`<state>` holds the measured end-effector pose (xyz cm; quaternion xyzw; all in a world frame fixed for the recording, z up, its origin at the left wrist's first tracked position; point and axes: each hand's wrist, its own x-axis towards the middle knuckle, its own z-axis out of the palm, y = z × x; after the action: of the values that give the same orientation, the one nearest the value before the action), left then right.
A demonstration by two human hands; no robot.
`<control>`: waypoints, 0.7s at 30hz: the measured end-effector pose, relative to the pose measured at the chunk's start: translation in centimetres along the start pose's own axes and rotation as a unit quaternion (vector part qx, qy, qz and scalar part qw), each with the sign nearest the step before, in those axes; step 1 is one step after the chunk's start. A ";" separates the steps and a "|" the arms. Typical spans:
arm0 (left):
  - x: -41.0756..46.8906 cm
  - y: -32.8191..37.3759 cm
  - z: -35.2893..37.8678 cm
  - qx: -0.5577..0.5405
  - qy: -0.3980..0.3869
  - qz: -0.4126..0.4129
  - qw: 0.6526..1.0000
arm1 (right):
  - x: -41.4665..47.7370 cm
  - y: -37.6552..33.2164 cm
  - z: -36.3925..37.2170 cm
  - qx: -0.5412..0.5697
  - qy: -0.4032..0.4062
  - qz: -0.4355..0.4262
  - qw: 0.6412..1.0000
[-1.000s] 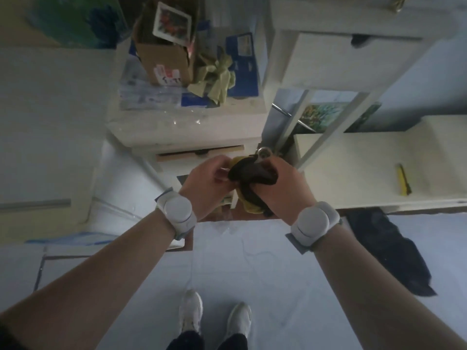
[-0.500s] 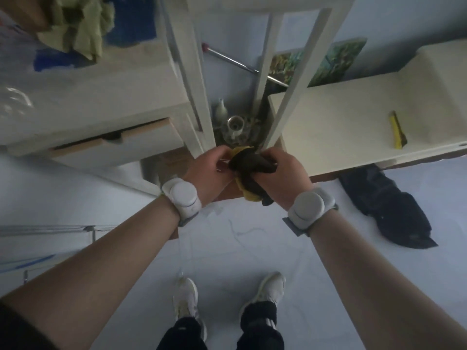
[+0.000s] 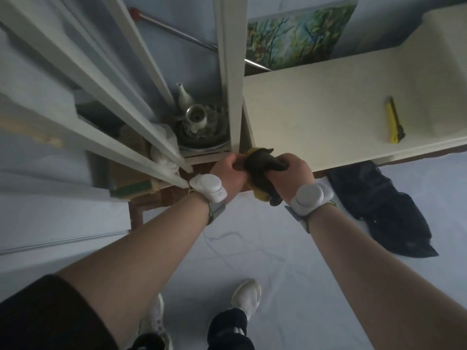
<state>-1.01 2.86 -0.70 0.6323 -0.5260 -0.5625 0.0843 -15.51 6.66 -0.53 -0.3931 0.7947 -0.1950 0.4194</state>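
Two white sneakers (image 3: 246, 296) stand on the pale floor (image 3: 265, 251) at the bottom of the view, with both bare forearms reaching out above them, each wearing a white wrist device (image 3: 310, 198).

Between the hands, held in the air at the front edge of the low white shelf (image 3: 328, 109), is the dark brown and yellow cloth (image 3: 260, 170). The left hand (image 3: 228, 173) pinches its near-left edge with curled fingers. The right hand (image 3: 290, 170) is wrapped round its upper right part, so both hands are closed on the fabric. A loose tail, yellow beside brown, hangs below the hands.

It looks light, soft and limp. It should fold and bunch under any grip and is unlikely to slip or break. Whether it is a rag or a glove cannot be told. Taking it by two well-separated edges or corners should spread it, while a bunched middle grip keeps it compact but lets the ends dangle.

Just right of the hands a dark garment (image 3: 379, 213) lies crumpled on the floor. On the shelf, well apart, rests a yellow utility knife (image 3: 394, 121). Beyond the white table leg (image 3: 230, 72) sit a metal jug (image 3: 195, 117) and a small white vase (image 3: 183, 97), then a leaning painting (image 3: 298, 34).
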 end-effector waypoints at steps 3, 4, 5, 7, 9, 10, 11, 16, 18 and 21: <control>2.6 -0.7 2.4 -0.045 -0.021 -0.015 0.999 | 3.2 2.2 -0.8 0.000 0.014 0.026 1.000; 3.4 -0.9 3.1 -0.043 -0.029 -0.013 0.999 | 4.1 2.7 -0.9 0.000 0.020 0.036 0.999; 3.9 -0.9 3.4 -0.041 -0.035 -0.009 0.999 | 4.7 2.9 -1.1 0.000 0.026 0.042 0.999; 4.8 -0.7 4.4 -0.053 -0.049 -0.014 0.997 | 6.2 3.5 -1.3 0.012 0.039 0.053 0.998; 5.5 -0.8 5.2 -0.052 -0.061 -0.016 0.997 | 7.2 4.0 -1.4 0.026 0.057 0.064 0.996; 5.6 -0.8 5.4 -0.050 -0.072 -0.015 0.996 | 7.4 4.2 -1.5 0.034 0.064 0.069 0.995; 5.9 -0.9 5.6 -0.057 -0.081 -0.014 0.995 | 7.7 4.4 -1.5 0.044 0.065 0.069 0.994; 6.6 -1.1 5.3 -0.070 -0.056 -0.022 0.996 | 7.6 4.4 -1.6 0.085 0.070 0.074 0.991; 6.5 -1.4 4.6 -0.050 -0.040 -0.015 0.998 | 7.6 4.2 -1.3 0.084 0.082 0.082 0.990; 6.6 -2.2 3.7 -0.041 -0.026 -0.006 0.999 | 7.3 4.3 -0.9 0.066 0.061 0.090 0.992</control>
<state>-3.93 0.64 -7.66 0.6168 -0.5006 -0.6002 0.0936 -20.70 3.53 -6.55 -0.2786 0.8365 -0.2320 0.4108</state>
